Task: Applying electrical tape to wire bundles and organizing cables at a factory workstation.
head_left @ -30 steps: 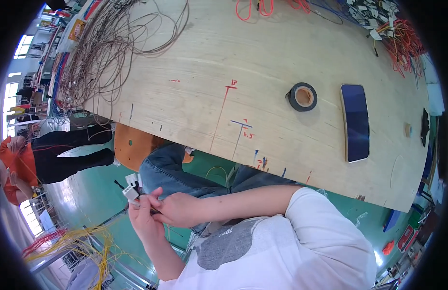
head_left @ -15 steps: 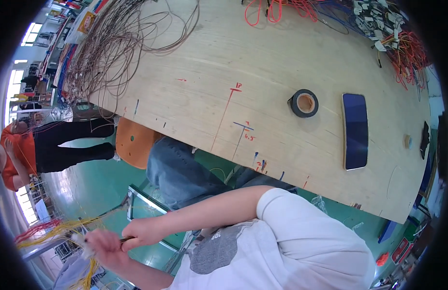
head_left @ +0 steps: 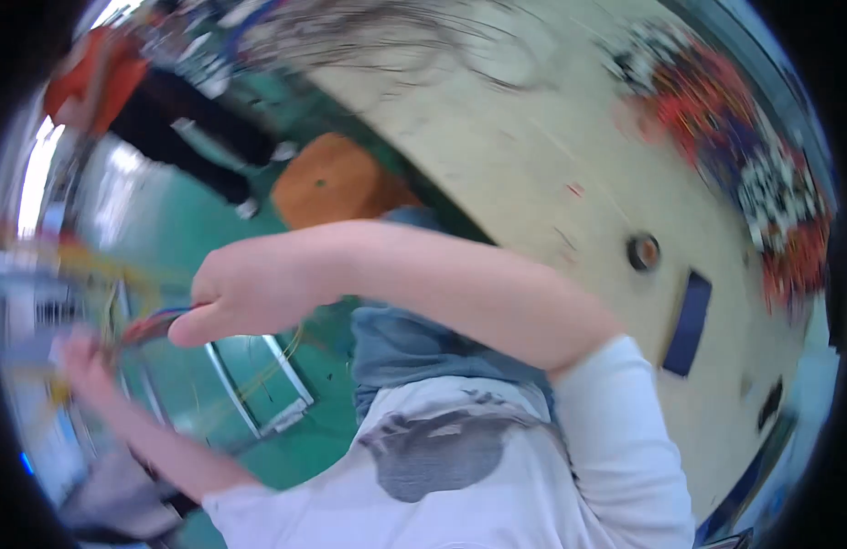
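Fingers of our right hand (head_left: pixel 245 297) are clenched on a bundle of coloured wires (head_left: pixel 144 328), off the desk (head_left: pixel 533 183) over the green floor; our blurred left hand (head_left: pixel 80 361) meets it, grip unclear. We're mid-sorting, we judge; next calls for steadying the thin, loose strands.

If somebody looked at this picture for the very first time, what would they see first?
First the big bare arm across the middle, ending in the right hand pinching a bundle of coloured wires at the left. The left hand is blurry just below them. Behind, a wide wooden board fills the upper right, with a roll of tape and a heap of red and white wires on it.
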A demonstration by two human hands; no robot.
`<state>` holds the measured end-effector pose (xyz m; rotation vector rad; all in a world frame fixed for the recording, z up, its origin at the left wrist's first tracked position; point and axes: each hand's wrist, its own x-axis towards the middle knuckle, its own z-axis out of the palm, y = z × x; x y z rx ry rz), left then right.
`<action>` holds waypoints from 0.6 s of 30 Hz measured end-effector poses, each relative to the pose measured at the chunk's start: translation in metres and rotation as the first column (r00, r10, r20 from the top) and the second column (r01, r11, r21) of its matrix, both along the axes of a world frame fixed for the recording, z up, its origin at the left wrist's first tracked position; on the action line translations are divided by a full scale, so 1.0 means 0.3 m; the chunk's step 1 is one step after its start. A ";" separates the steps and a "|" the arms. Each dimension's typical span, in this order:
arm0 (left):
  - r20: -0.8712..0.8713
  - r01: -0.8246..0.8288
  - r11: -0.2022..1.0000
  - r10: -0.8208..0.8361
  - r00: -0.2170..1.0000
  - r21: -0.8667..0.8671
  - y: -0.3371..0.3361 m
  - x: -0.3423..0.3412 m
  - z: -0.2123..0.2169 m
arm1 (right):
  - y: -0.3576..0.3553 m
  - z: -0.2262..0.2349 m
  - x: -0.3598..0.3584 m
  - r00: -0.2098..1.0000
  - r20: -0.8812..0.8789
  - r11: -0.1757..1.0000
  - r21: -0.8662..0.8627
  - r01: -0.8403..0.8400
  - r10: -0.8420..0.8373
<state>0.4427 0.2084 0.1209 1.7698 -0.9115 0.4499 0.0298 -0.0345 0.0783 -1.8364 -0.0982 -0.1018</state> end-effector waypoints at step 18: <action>0.036 0.666 0.746 -0.665 0.746 0.000 -0.341 -0.937 -0.292 | 0.002 0.167 -0.012 0.787 -0.544 0.942 -0.306 0.138 -0.292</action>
